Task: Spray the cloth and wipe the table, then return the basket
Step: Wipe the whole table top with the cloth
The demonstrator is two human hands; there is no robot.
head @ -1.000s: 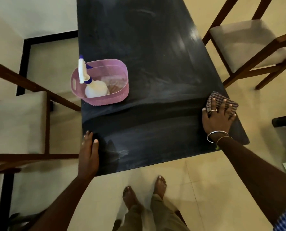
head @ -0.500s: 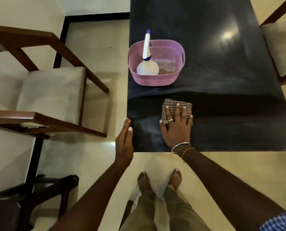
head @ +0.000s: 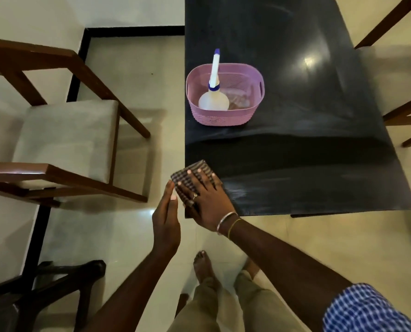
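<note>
Head cam: mid-wipe, my right hand presses the checked cloth flat, fingers straight, at the worktop's near left corner. Left hand hangs open just off the edge. Next, I'd guess: finish wiping, drop the cloth into the pink basket farther back, carry it off.

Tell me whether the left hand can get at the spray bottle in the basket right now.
Probably yes. The left hand is empty beside the table corner, and the spray bottle stands in the open basket by that same edge; only the cloth lies near the path.
</note>
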